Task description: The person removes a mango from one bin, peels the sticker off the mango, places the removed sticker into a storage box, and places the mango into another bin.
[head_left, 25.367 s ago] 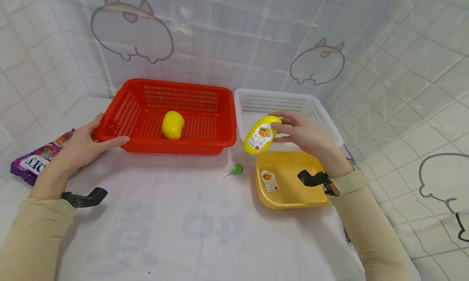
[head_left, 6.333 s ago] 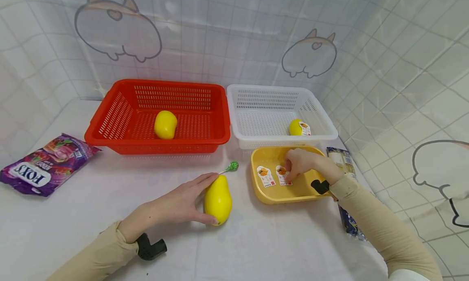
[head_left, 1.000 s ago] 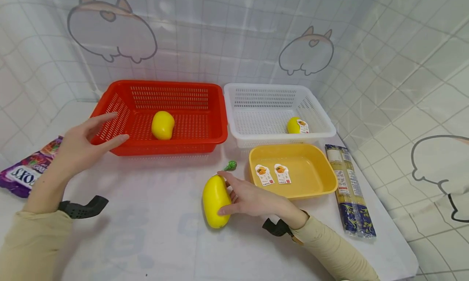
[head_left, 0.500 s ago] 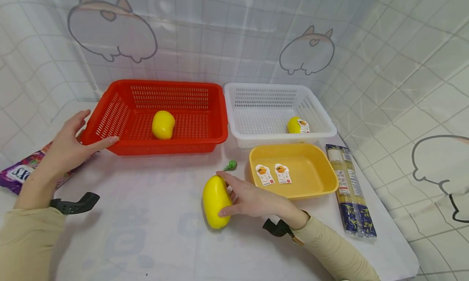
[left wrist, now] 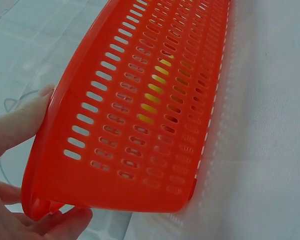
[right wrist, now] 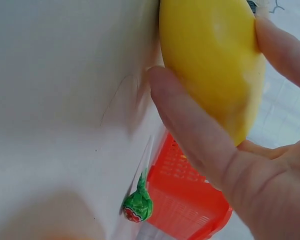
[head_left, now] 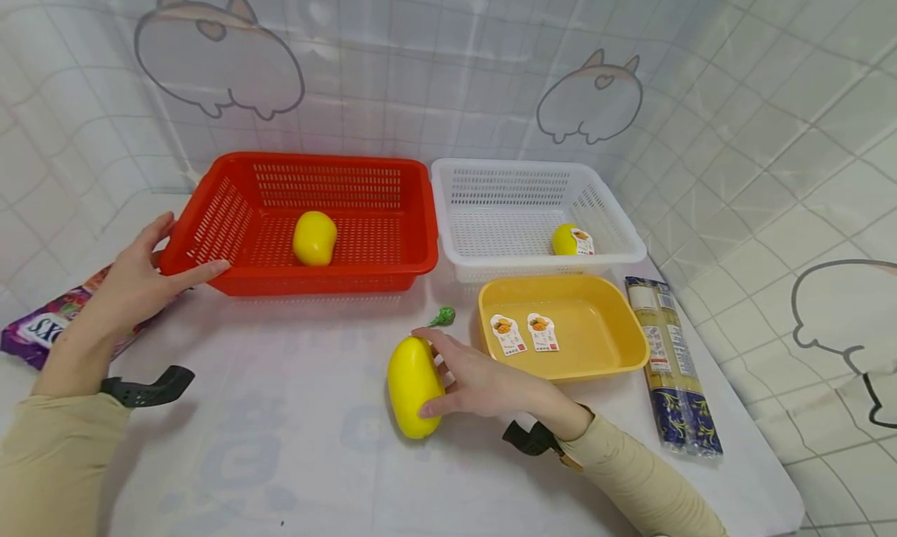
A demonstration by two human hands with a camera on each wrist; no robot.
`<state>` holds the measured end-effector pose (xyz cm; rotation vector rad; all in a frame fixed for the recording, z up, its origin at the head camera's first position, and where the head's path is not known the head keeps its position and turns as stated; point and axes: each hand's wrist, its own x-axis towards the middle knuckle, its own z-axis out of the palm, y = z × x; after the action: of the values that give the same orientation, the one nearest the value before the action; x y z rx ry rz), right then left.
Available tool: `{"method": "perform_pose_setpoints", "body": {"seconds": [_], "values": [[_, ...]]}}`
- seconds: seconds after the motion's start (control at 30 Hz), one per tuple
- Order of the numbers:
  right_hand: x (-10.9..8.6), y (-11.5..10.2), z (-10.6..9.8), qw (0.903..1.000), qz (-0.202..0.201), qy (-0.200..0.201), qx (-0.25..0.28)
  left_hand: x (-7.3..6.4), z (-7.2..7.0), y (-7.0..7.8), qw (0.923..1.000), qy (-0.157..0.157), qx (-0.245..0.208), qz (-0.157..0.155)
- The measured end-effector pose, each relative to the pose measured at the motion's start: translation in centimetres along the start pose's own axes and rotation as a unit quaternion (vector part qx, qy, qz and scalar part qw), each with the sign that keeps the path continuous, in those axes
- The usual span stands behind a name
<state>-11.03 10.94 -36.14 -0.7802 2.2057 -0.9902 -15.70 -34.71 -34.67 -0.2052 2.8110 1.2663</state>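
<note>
My left hand (head_left: 133, 280) grips the red plastic basket (head_left: 322, 282) at its near left corner. The left wrist view shows the thumb and curled fingers around the basket's rim (left wrist: 65, 100). Inside this basket lies a yellow mango (head_left: 314, 239). My right hand (head_left: 483, 377) holds another yellow mango (head_left: 411, 389) on the table, with thumb and fingers on its right side. No label shows on that mango. Just beyond it lies a green-wrapped lollipop (head_left: 443, 317), its stick partly hidden.
At the back right, a white basket (head_left: 490, 266) contains a labelled mango (head_left: 571, 241). In front stands a yellow tub (head_left: 596, 327) with two mango stickers (head_left: 543, 333). A noodle-like pack (head_left: 673, 366) lies at right, a purple Fox's bag (head_left: 56, 323) at left.
Over the last second my left hand moved left onto the red basket's corner; the right stayed on the mango. About six seconds ago, my left hand held that mango and my right was in the tub.
</note>
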Motion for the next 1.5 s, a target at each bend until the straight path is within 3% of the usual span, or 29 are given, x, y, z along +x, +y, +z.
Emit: {"method": "perform_pose_setpoints", "body": {"seconds": [0.6,0.93,1.2,1.5], "values": [[-0.1,-0.2,0.1,0.9997,-0.007,0.023,-0.003,0.1,0.1,0.1,0.9996,-0.019,-0.018,-0.007],[-0.3,-0.7,-0.2,0.9991,-0.002,0.028,0.033,0.1,-0.1,-0.2,0.9997,-0.021,0.007,-0.013],[-0.6,-1.1,-0.4,0.9954,-0.015,0.03,0.09,-0.1,-0.1,-0.2,0.9995,-0.019,-0.001,-0.025],[-0.8,-1.9,-1.1,0.9929,-0.026,0.026,0.113,0.0,-0.2,-0.3,0.9996,-0.023,0.005,-0.016]]}}
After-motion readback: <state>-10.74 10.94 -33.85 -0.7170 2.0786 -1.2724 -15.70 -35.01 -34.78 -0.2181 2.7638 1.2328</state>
